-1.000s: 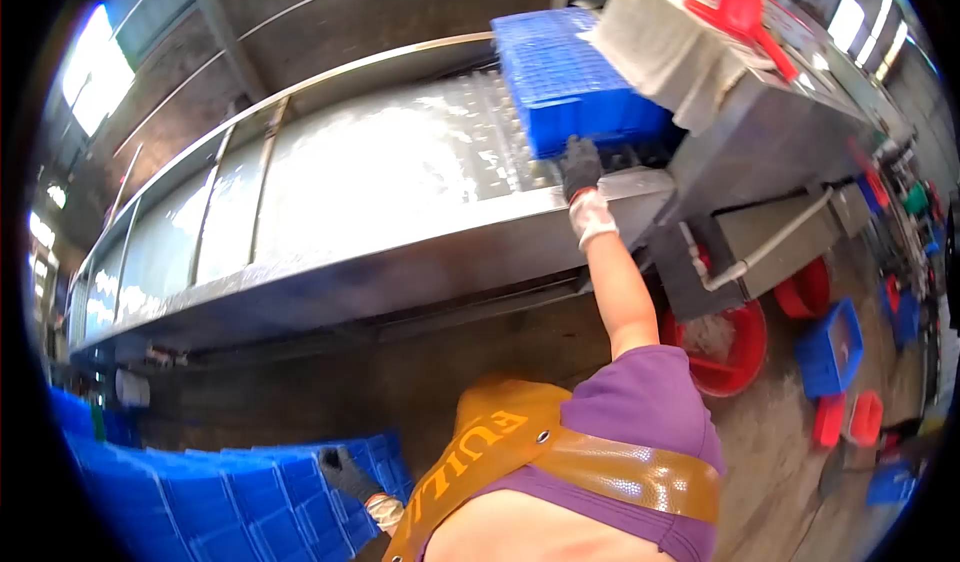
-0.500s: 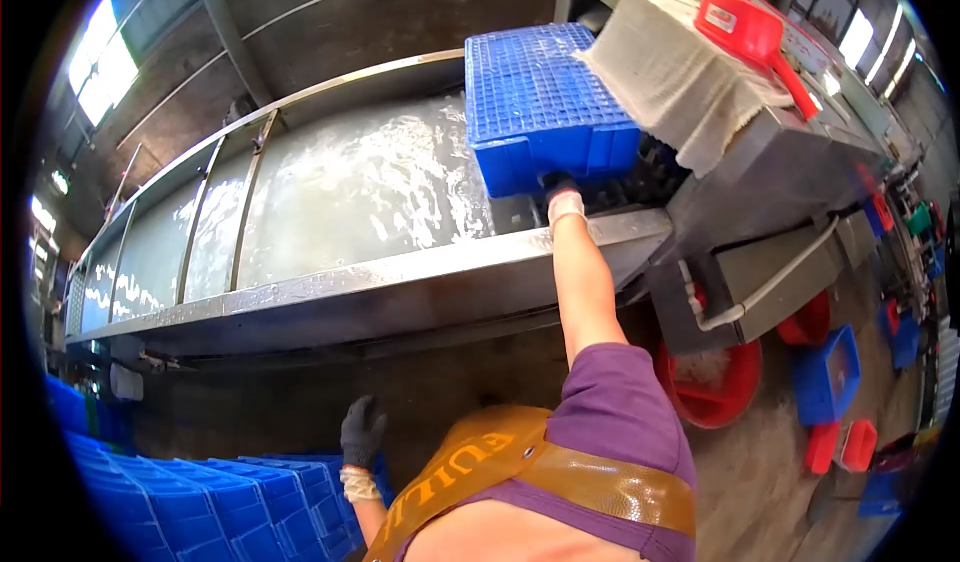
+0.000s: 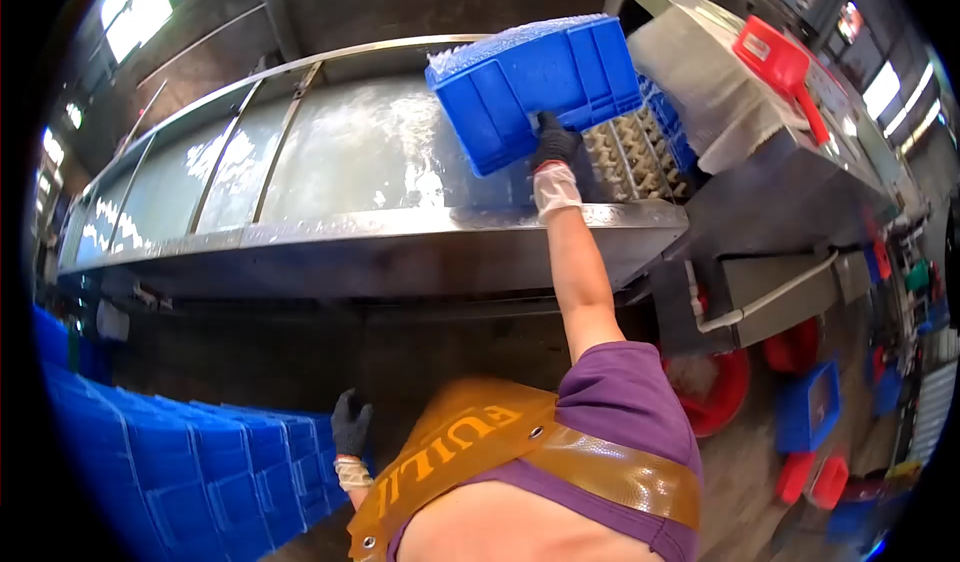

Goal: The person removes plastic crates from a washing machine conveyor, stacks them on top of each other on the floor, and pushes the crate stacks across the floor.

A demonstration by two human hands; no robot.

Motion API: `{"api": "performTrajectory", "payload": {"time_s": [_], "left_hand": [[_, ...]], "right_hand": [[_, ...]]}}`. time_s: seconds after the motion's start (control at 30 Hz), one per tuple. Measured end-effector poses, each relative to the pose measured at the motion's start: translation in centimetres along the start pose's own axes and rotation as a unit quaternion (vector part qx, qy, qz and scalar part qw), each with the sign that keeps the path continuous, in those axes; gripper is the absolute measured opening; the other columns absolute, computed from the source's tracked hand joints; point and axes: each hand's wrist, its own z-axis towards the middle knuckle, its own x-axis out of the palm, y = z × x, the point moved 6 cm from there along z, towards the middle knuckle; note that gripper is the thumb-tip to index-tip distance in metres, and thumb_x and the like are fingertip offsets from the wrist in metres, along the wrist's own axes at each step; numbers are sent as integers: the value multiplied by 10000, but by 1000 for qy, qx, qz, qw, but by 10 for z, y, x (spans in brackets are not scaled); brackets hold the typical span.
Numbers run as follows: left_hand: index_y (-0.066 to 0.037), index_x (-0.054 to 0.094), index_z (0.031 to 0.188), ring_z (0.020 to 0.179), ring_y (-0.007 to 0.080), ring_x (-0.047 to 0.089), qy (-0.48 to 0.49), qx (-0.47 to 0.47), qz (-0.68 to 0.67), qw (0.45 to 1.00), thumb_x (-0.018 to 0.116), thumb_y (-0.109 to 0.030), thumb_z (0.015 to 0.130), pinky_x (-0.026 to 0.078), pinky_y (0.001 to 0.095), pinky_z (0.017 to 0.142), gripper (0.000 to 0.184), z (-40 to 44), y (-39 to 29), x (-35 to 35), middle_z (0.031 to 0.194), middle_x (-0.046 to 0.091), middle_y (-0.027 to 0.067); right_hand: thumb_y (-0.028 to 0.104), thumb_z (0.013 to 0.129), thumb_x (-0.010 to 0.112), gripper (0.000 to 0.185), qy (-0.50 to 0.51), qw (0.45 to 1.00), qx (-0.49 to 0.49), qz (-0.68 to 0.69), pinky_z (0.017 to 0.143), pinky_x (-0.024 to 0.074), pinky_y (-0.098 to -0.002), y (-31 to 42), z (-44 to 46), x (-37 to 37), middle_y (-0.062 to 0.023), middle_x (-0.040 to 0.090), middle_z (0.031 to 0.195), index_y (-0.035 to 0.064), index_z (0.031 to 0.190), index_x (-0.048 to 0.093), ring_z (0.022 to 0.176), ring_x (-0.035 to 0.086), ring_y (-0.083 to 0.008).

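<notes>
My right hand (image 3: 554, 144), in a dark glove with a pale cuff, grips the near side of a blue plastic crate (image 3: 510, 87). The crate is tilted over the right end of a long metal water trough (image 3: 360, 230), its side wall facing me and its wet bottom turned upward and away. My left hand (image 3: 351, 424), also in a dark glove, hangs low with fingers apart and nothing in them. Just to its left stand stacked blue crates (image 3: 225, 452); I cannot tell whether the hand touches them.
Pale, wavy-looking pieces (image 3: 630, 157) between metal bars show at the trough's right end. A metal bench with a cloth (image 3: 690, 82) and a red scoop (image 3: 775, 57) borders it on the right. Red tubs (image 3: 725, 407) and a blue bin (image 3: 810, 407) stand on the floor.
The crate has tipped, swinging its bottom away, and uncovered the pale pieces and bars under its right side. My right hand has risen with it. My left hand's fingers have spread.
</notes>
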Motion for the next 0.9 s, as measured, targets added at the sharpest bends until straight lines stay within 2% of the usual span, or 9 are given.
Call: {"api": "performTrajectory", "payload": {"time_s": [0.17, 0.3, 0.37, 0.5, 0.67, 0.77, 0.83, 0.87, 0.9], "left_hand": [[-31, 524, 1089, 898, 285, 593, 29, 60, -27, 997, 668, -168, 733, 472, 339, 787, 408, -7, -6, 1, 974, 600, 160], [-18, 506, 1118, 880, 247, 596, -18, 76, -44, 996, 682, -195, 722, 468, 323, 787, 468, -3, -53, -32, 955, 596, 157], [-19, 452, 1188, 953, 228, 560, -60, 93, -49, 993, 690, -198, 713, 449, 328, 821, 560, 6, -74, -53, 1049, 554, 154], [-25, 338, 1284, 1140, 274, 430, -224, 187, 11, 956, 727, -212, 667, 392, 376, 915, 753, 8, -163, -114, 1266, 389, 169], [-17, 302, 1299, 1154, 313, 417, -412, 280, 187, 847, 779, -263, 590, 360, 394, 959, 890, 15, -232, -153, 1264, 393, 191], [-23, 310, 1290, 1131, 312, 433, -393, 210, -5, 895, 779, -311, 587, 369, 385, 951, 893, 43, -176, -126, 1227, 427, 190], [-21, 345, 1259, 1089, 310, 463, -338, 120, 9, 934, 778, -336, 587, 385, 379, 932, 859, 30, -155, -105, 1164, 469, 186], [-36, 340, 1266, 1110, 294, 453, -341, 131, 6, 931, 784, -325, 588, 382, 395, 938, 860, 16, -169, -106, 1192, 459, 170], [-50, 335, 1273, 1132, 277, 444, -345, 141, 6, 928, 791, -313, 590, 378, 410, 944, 862, 3, -183, -103, 1220, 450, 155]], "right_hand": [[32, 610, 691, 435, 234, 957, -104, 140, 702, 474, -320, 37, -28, 32, -87, 609, 909, 6, 1015, 537, 775, 580, -194], [63, 601, 702, 460, 397, 873, -282, -7, 711, 484, -308, 103, -118, 46, -89, 597, 910, 9, 1015, 508, 797, 581, -192], [74, 594, 701, 424, 494, 836, -224, 80, 657, 488, -283, 145, -176, 52, -72, 607, 846, 22, 975, 521, 724, 586, -155], [149, 586, 689, 458, 435, 785, -433, -85, 576, 490, -340, 161, -240, 46, -119, 607, 759, 28, 988, 505, 644, 607, -252], [137, 572, 669, 461, 456, 622, -632, -72, 555, 473, -388, 151, -330, 9, -129, 588, 770, 61, 1002, 523, 648, 587, -317], [93, 591, 623, 396, 541, 529, -652, -54, 555, 458, -365, 158, -369, -12, -94, 565, 741, 80, 976, 530, 655, 571, -281], [69, 618, 597, 350, 572, 479, -664, -58, 577, 442, -378, 153, -374, -14, -80, 536, 713, 92, 961, 528, 634, 538, -266], [87, 630, 626, 365, 573, 482, -663, -27, 659, 449, -392, 161, -376, -18, -93, 549, 753, 86, 981, 525, 705, 550, -271], [123, 582, 705, 533, 561, 486, -670, 16, 841, 411, -438, 165, -368, -24, -149, 565, 974, 59, 1074, 510, 930, 541, -326]]}}
